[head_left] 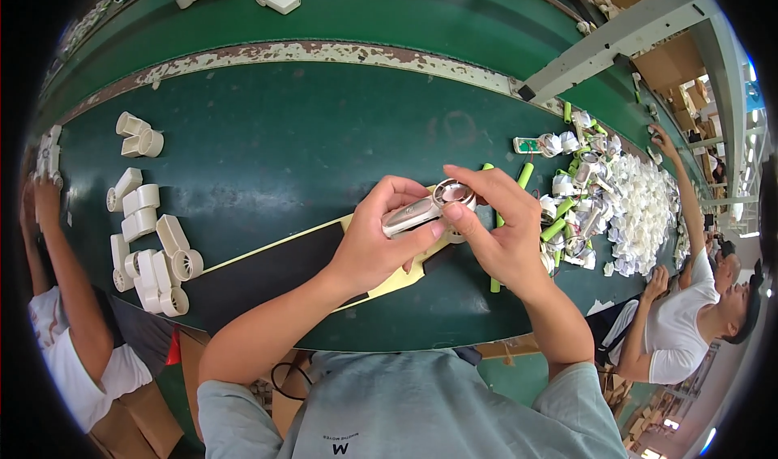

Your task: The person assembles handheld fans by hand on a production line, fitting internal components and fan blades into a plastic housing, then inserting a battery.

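Note:
Just past my chest, both hands hold a small white handheld fan housing (pixel 412 216) over the bench. My left hand (pixel 363 247) is closed around its handle, thumb along the near side. The fingers and thumb of my right hand (pixel 510 230) grip the round end, where a shiny silver ring (pixel 451 190) faces up. What lies inside the ring is too small to make out. Under my hands is a black mat with a yellow edge (pixel 271 266). Green cylindrical batteries (pixel 525 175) lie beside my right hand.
White fan housings (pixel 172 244) stand in a loose group on the left. To the right is a heap of white parts (pixel 636 212) with wired batteries. A metal post (pixel 616 42) rises by a raised, chipped ledge (pixel 324 52). Co-workers sit on both sides.

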`<control>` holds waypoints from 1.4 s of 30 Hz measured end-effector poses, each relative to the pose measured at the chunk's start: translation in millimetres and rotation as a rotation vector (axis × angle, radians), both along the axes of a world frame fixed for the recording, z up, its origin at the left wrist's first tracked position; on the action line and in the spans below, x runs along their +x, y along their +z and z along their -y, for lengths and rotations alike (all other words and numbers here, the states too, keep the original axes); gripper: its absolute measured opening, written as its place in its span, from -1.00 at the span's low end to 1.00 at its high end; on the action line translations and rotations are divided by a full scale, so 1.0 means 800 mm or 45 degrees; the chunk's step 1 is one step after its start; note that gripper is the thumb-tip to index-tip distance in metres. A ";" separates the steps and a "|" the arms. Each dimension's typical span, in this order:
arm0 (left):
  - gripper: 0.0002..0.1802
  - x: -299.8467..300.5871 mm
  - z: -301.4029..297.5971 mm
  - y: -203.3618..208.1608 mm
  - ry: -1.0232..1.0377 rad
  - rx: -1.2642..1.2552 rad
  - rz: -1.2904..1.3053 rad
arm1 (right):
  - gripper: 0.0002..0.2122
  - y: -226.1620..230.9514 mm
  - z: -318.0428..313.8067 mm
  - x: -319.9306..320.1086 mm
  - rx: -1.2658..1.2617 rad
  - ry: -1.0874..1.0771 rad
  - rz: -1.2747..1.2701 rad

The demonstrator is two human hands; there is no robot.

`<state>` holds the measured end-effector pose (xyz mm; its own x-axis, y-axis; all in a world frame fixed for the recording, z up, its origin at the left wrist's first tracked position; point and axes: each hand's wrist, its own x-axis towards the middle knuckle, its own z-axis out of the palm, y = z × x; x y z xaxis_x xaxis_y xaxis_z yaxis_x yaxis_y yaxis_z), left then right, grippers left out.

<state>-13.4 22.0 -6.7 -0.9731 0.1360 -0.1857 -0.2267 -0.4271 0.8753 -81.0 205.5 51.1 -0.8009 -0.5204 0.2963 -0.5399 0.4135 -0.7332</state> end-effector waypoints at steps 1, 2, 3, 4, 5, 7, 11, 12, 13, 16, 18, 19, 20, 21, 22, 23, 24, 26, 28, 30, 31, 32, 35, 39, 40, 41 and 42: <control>-0.47 0.001 0.000 0.000 0.026 -0.084 0.029 | -0.67 0.000 0.002 0.002 0.001 -0.020 0.010; -0.47 0.000 -0.001 0.000 0.029 -0.084 0.029 | -0.67 0.000 0.003 0.002 0.000 -0.018 0.010; -0.47 0.000 -0.002 0.001 0.060 -0.067 0.035 | -0.67 0.000 0.003 0.002 -0.001 -0.015 0.002; -0.47 -0.001 -0.003 0.002 0.091 -0.049 0.042 | -0.67 -0.001 0.003 0.001 -0.002 -0.012 -0.005; -0.47 0.000 -0.004 0.002 0.093 -0.048 0.042 | -0.67 -0.002 0.004 0.002 -0.001 -0.009 -0.005; -0.48 0.002 -0.004 0.002 0.201 0.015 0.043 | -0.68 -0.006 0.005 0.004 -0.018 0.014 -0.063; -0.50 0.002 0.004 0.003 0.199 -0.036 0.048 | -0.70 -0.002 0.010 0.004 -0.010 0.030 -0.077; -0.51 0.002 0.005 0.003 0.192 -0.003 0.035 | -0.72 -0.002 0.011 0.004 -0.016 0.032 -0.064; -0.52 0.002 0.006 0.004 0.185 0.030 0.023 | -0.73 -0.003 0.011 0.003 -0.022 0.033 -0.051; -0.50 0.000 0.002 0.001 0.108 0.226 -0.049 | -0.76 -0.009 0.006 -0.002 -0.080 -0.012 0.023; -0.53 0.001 0.007 -0.002 0.064 0.176 -0.142 | -0.76 -0.009 0.000 -0.007 -0.110 0.038 -0.001; -0.57 0.001 0.009 -0.002 0.038 0.164 -0.125 | -0.76 -0.009 -0.004 -0.009 -0.143 0.088 -0.020; -0.60 0.001 0.011 -0.003 0.011 0.150 -0.109 | -0.76 -0.010 -0.008 -0.009 -0.140 0.084 -0.023; -0.64 0.002 0.014 0.000 0.020 0.136 -0.101 | -0.75 -0.011 -0.011 -0.008 -0.142 0.112 -0.049; -0.64 0.003 0.012 -0.001 0.015 0.136 -0.103 | -0.75 -0.012 -0.014 -0.007 -0.144 0.140 -0.075; -0.63 0.004 0.010 -0.002 0.040 0.071 -0.148 | -0.75 -0.009 -0.016 -0.006 -0.145 0.135 -0.077; -0.62 0.005 0.009 -0.003 0.065 0.002 -0.193 | -0.75 -0.004 -0.016 -0.004 -0.093 0.141 -0.107; -0.62 0.007 0.007 -0.005 0.071 -0.005 -0.224 | -0.74 0.001 -0.018 -0.004 -0.047 0.141 -0.138; -0.61 0.005 0.005 0.000 0.074 -0.015 -0.253 | -0.74 0.002 -0.022 -0.006 0.035 0.167 -0.269; -0.58 0.004 0.003 0.010 0.159 0.041 -0.259 | -0.73 0.000 -0.025 -0.004 -0.022 0.186 -0.239; -0.58 0.005 0.004 0.009 0.156 0.031 -0.259 | -0.72 -0.001 -0.026 -0.003 -0.071 0.210 -0.209; -0.57 0.006 0.005 0.005 0.142 -0.026 -0.305 | -0.72 -0.002 -0.026 -0.002 -0.081 0.208 -0.209; -0.58 0.008 0.006 -0.005 0.181 -0.133 -0.390 | -0.69 0.000 -0.024 0.000 -0.062 0.211 -0.148; -0.61 0.008 0.005 -0.007 0.209 -0.157 -0.401 | -0.68 -0.007 -0.023 0.002 -0.012 0.193 -0.243; -0.61 0.008 0.005 -0.008 0.196 -0.200 -0.449 | -0.69 -0.007 -0.024 0.002 -0.034 0.191 -0.217; -0.61 0.006 0.008 -0.009 0.201 -0.209 -0.450 | -0.70 -0.007 -0.025 0.002 -0.055 0.188 -0.190; -0.63 0.001 0.011 -0.011 0.190 -0.377 -0.635 | -0.67 -0.009 -0.028 0.001 -0.095 0.235 -0.140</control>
<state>-12.4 13.0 -15.4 -0.9571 0.0032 0.2897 0.2863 -0.1440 0.9473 -80.4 228.0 43.8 -0.6548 -0.6283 0.4201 -0.6799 0.2468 -0.6905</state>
